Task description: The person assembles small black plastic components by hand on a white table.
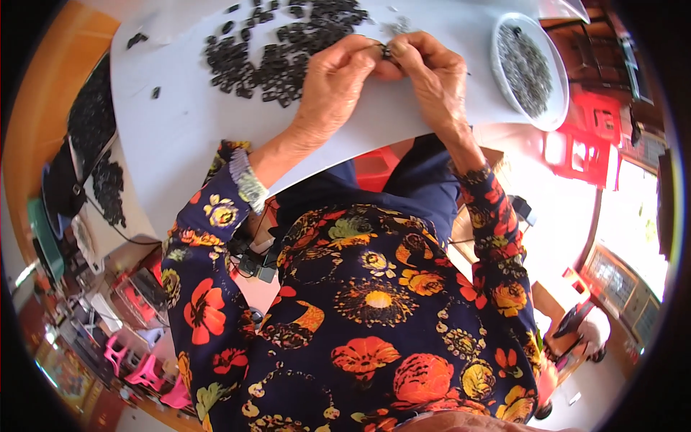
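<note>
Both of my hands meet over the white table, fingertips pinched together. My left hand and my right hand hold a small dark piece between them, mostly covered by fingers and thumbs. Just left of my left hand spreads a loose heap of small black plastic-looking pieces. Behind my fingers lies a little cluster of small clear pieces. To the right of my right hand stands a round white basin, filled with many small greyish, see-through pieces.
The white table has a curved-looking near edge above my lap. A few stray black pieces lie at its left. Further left, more black pieces cover another surface, with a cable beside them. Red plastic stools stand to the right; another person is at lower right.
</note>
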`<action>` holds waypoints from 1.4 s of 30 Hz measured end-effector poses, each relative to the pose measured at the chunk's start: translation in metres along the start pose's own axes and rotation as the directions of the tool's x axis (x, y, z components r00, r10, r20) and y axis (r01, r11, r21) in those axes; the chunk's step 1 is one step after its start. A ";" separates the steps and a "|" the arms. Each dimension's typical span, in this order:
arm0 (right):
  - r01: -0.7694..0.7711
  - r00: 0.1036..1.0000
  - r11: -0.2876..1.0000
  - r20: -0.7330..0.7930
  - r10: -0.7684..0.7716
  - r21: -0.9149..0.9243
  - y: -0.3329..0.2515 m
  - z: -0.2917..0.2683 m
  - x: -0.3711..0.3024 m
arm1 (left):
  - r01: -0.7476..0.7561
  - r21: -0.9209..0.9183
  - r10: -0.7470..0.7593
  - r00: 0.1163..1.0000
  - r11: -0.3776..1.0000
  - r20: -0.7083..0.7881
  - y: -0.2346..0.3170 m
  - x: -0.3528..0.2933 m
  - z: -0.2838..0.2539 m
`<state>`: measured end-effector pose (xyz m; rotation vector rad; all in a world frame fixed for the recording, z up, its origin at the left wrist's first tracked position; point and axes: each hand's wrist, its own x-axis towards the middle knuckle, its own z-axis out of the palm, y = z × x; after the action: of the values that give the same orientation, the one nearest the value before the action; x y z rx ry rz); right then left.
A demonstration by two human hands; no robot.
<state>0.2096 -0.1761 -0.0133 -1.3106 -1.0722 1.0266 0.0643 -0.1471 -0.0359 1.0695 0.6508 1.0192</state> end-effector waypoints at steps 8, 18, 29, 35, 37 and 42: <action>0.130 0.990 0.983 0.045 -0.137 0.130 0.011 0.000 -0.002 | -0.097 0.400 0.043 0.989 0.911 0.143 0.024 0.001 -0.011; 0.046 0.997 0.979 0.051 -0.058 0.198 0.014 -0.007 -0.004 | -0.215 0.970 0.228 0.945 -0.110 0.235 0.100 0.036 -0.146; 0.129 0.987 0.985 0.080 -0.138 0.114 0.009 -0.007 -0.006 | -0.325 0.945 0.259 0.911 -0.028 0.320 0.078 0.046 -0.159; 0.109 0.991 0.969 0.052 -0.123 0.224 0.015 -0.011 -0.006 | -0.127 0.674 0.107 0.992 0.728 0.072 0.071 0.037 -0.101; 0.158 0.980 0.934 0.067 -0.189 0.320 0.019 -0.011 -0.003 | -0.044 0.403 -0.017 0.989 0.914 0.147 0.065 0.033 -0.080; 0.133 0.978 0.950 0.117 -0.172 0.282 0.016 -0.008 -0.005 | -0.007 0.312 -0.048 0.985 0.950 0.168 0.054 0.033 -0.032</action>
<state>0.2165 -0.1820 -0.0288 -0.9298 -1.0760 1.1172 0.0321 -0.0976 0.0029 1.4088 0.6925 0.8080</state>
